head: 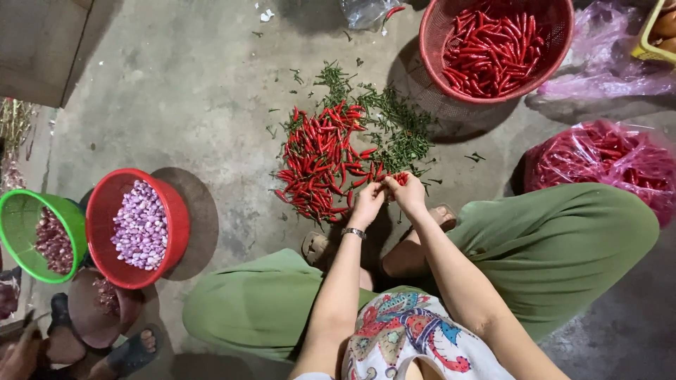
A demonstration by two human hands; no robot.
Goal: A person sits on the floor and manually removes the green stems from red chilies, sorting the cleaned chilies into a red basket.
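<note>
A pile of red chillies (320, 165) lies on the concrete floor in front of me. My left hand (368, 203), with a watch on the wrist, and my right hand (408, 193) meet at the pile's right edge. Both pinch the same red chilli (398, 179) between the fingertips. Loose green chilli stems (394, 127) are scattered just beyond the pile. A red mesh basket (431, 42) holding destemmed red chillies stands at the far right.
A red bowl (98, 211) of peeled shallots and a green bowl (14, 232) sit at the left, beside another person's sandalled foot (134, 352). A clear bag of red chillies (605, 165) lies at the right. A pink plastic bag (605, 60) lies behind it.
</note>
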